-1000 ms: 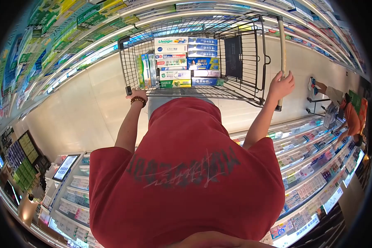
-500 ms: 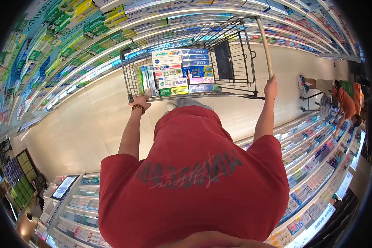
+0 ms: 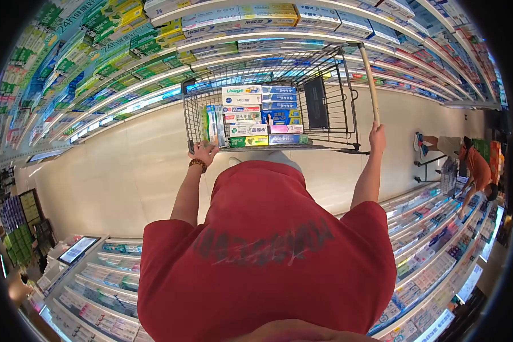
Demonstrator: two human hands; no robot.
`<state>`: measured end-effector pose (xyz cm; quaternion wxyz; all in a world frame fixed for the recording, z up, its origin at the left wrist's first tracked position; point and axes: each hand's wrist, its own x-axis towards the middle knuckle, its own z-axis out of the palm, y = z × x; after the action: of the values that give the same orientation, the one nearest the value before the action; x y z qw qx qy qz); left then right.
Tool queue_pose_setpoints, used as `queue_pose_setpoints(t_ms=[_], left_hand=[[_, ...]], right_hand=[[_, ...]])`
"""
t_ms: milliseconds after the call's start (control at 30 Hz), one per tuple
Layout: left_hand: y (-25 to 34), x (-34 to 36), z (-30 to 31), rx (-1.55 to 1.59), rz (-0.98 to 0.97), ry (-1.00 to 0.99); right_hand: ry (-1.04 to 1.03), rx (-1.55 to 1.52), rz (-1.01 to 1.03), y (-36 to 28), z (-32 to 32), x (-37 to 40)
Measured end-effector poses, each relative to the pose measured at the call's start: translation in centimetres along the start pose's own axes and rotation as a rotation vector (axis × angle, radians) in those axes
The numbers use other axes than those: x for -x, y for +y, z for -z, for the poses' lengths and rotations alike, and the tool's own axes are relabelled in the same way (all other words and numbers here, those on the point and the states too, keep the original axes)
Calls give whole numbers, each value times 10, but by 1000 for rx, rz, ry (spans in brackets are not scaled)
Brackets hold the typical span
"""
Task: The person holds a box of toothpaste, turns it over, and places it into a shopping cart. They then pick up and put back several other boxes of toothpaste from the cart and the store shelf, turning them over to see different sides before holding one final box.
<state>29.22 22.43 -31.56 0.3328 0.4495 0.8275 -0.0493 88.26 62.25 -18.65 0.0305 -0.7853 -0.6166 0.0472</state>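
Note:
A wire shopping cart (image 3: 330, 149) stands sideways in front of me, its long side nearest my body. My right hand (image 3: 377, 138) is closed around the lower end of its handle bar (image 3: 369, 85). At the opposite end, my left hand (image 3: 203, 153), with a beaded bracelet at the wrist, grips the near corner of the rim. Inside the cart, toothpaste boxes (image 3: 243, 116) lie in two neat columns, with a blue-and-yellow box (image 3: 285, 117) among them. Narrow upright packs (image 3: 211, 123) stand beside them, close to my left hand.
Shelves (image 3: 211, 29) packed with boxed goods curve along the far side of the aisle. More stocked shelves (image 3: 422, 251) run behind me on both sides. At the right, another person (image 3: 477, 165) bends toward a shelf near a second cart (image 3: 449, 174). Pale floor (image 3: 125, 176) lies between.
The cart now sits lower and a little farther right in view, nearer my body. Both hands keep their hold on it. More of the far shelf shows above.

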Motion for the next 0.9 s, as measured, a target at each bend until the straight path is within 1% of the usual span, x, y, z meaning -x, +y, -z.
queue_pose_setpoints(t_ms=[133, 267, 300, 333, 433, 633, 900], left_hand=[[25, 9, 4, -2, 8, 31], [50, 3, 1, -36, 25, 11], [56, 2, 1, -66, 20, 5], [50, 0, 3, -77, 35, 2], [77, -1, 7, -129, 71, -25], [116, -3, 2, -296, 111, 38], [134, -7, -5, -186, 117, 37]], right_hand=[[25, -28, -17, 13, 7, -17], [39, -36, -31, 24, 14, -30], [45, -36, -38, 28, 15, -33], [54, -32, -32, 18, 16, -27], [74, -37, -27, 30, 20, -37], [87, -20, -43, 52, 22, -58], [94, 13, -90, 53, 26, -68]])
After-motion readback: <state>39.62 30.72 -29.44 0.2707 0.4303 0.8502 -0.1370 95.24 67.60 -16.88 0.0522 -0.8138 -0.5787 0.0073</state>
